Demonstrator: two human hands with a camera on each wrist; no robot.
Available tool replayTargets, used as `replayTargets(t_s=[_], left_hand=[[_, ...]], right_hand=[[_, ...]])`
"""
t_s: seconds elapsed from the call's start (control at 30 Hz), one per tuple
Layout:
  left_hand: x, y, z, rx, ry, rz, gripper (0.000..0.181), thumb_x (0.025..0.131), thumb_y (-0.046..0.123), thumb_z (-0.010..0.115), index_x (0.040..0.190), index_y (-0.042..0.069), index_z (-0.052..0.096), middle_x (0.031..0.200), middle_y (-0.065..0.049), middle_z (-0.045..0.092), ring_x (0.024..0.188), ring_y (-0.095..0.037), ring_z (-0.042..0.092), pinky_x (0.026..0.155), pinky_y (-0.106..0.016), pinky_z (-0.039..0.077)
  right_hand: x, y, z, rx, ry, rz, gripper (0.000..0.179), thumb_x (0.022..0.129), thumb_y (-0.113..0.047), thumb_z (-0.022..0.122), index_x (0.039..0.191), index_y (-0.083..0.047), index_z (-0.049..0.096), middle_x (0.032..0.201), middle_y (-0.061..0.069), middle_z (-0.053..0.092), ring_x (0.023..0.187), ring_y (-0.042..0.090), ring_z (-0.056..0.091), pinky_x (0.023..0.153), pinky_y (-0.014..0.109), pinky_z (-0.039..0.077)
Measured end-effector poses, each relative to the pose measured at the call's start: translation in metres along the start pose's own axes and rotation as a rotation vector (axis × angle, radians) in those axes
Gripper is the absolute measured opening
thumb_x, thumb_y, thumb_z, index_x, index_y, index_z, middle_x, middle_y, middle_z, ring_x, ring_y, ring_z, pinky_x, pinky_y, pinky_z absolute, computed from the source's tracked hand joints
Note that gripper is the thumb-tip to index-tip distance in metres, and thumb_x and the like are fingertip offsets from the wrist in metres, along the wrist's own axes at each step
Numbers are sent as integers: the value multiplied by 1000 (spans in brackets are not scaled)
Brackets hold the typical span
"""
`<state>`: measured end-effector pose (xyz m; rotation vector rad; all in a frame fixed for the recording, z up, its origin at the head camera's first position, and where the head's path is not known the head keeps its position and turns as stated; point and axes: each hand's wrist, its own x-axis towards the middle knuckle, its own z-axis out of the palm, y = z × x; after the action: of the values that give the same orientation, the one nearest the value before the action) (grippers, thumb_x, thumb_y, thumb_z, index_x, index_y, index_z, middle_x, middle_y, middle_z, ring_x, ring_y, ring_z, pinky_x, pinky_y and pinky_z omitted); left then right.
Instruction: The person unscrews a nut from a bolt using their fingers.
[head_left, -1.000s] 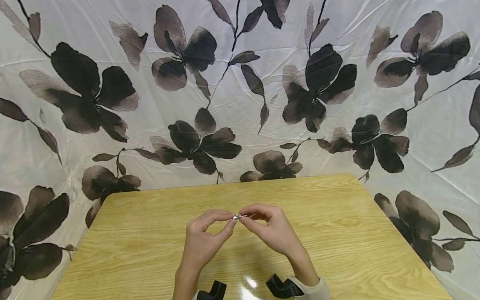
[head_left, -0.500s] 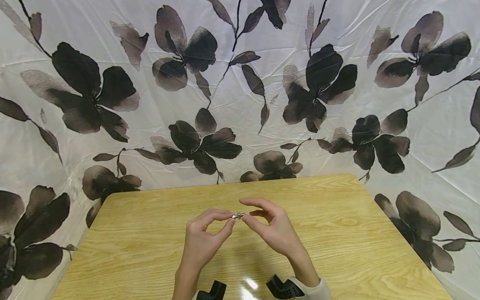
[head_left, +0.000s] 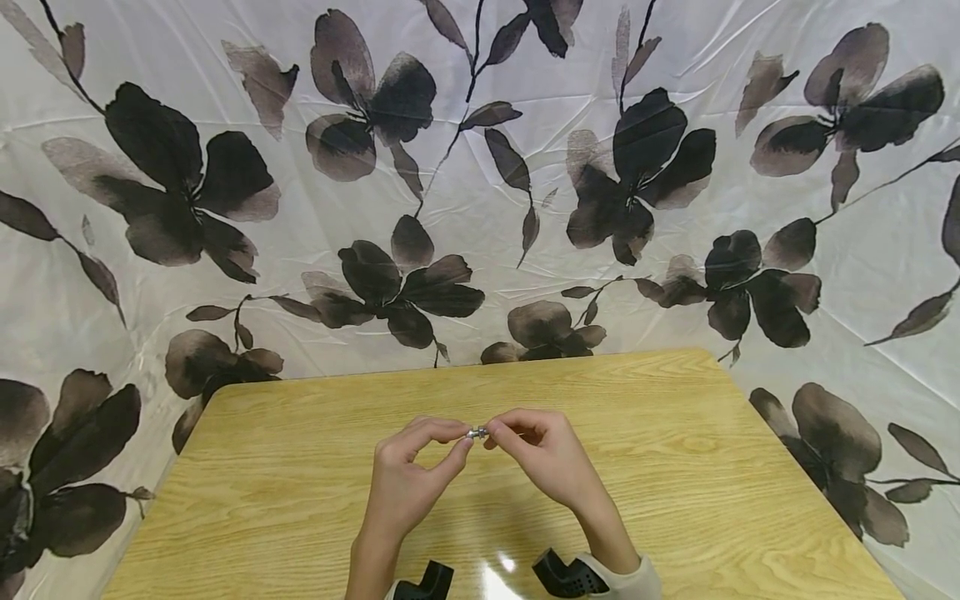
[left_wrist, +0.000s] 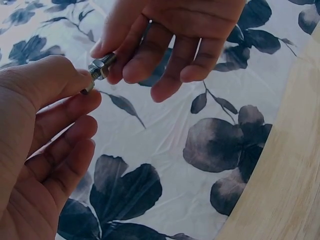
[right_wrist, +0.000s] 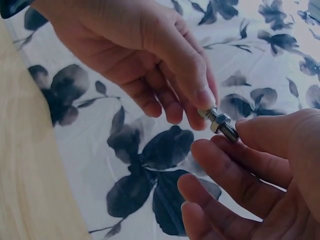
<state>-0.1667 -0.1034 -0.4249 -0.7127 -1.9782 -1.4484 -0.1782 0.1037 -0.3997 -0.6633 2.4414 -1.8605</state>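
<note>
Between the two hands, just over the table, is a small silver bolt [right_wrist: 230, 133] with a hex nut [right_wrist: 219, 122] part-way along its thread. My left hand [head_left: 412, 473] pinches the bolt's head end with thumb and index finger, hiding most of the head. From the other side, my right hand [head_left: 553, 460] has its thumb and index finger closed about the threaded end, close beside the nut. In the right wrist view, the other fingers of the right hand [right_wrist: 280, 175] are loosely bent below the bolt.
A light wood-grain table [head_left: 300, 467] spreads beneath both hands. Behind it hangs a white cloth [head_left: 510, 217] with dark flower prints. Each wrist wears a black camera mount, such as the right mount [head_left: 566, 575].
My right hand's index finger lifted off half a second ago, baring the nut and thread, and has come back down with the thumb at the bolt's end. The left hand stays nearly still.
</note>
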Motion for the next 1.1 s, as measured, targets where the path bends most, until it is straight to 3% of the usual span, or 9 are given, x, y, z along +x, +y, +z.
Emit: replayTargets(t_s=[0.47,0.67,1.1], left_hand=[[-1,-1,2,-14,2,10,22,83,-4,82,96,13,79,92,-3,78,88,-15,73,79,-21,58],[-1,-1,2,-6,6,24,24,81,-6,81,94,14,79,91,-3,78,86,-13,72,73,-24,57],[-1,-2,3,19,10,42,24,80,-6,81,93,14,79,91,-3,78,83,-16,71,70,-25,57]], right_hand=[[-2,-2,-1,9,-25,-21,15,100,-21,69,109,-12,77,105,6,77,94,23,72,79,30,60],[-2,-2,-1,5,-25,-70,13,98,-16,71,109,-13,77,104,5,77,93,14,71,79,32,60],[-3,-1,-1,68,0,-196,15,99,-8,68,112,-8,76,114,10,74,105,17,69,87,32,59]])
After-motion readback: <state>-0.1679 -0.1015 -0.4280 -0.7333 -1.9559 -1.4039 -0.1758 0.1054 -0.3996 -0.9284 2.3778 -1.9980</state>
